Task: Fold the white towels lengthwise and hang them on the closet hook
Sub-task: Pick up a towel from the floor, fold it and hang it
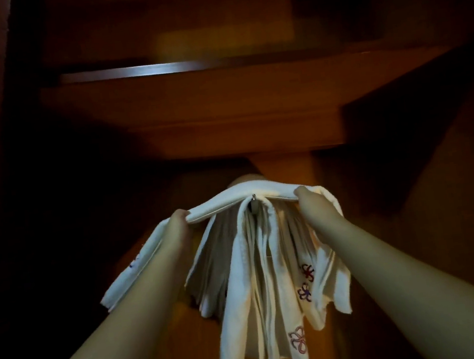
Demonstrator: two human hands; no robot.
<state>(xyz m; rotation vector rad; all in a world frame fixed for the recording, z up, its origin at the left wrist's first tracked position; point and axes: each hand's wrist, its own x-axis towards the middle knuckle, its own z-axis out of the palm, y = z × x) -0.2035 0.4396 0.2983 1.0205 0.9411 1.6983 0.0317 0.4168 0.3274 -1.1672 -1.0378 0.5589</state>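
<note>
A folded white towel (241, 201) is stretched level between my hands, right over a small metal hook (253, 198) on the closet's wooden back. My left hand (179, 224) grips its left part, and that end trails down to the left. My right hand (309, 203) grips its right part, with the other end drooping behind my wrist. Below the hook hang several white towels (256, 280) with purple and red flower embroidery. The hook's tip shows just under the stretched towel.
A wooden shelf (191, 96) juts out above the hook, with a lit front edge higher up. Dark closet walls close in on the left and right. The wooden back panel (284, 168) runs down behind the towels.
</note>
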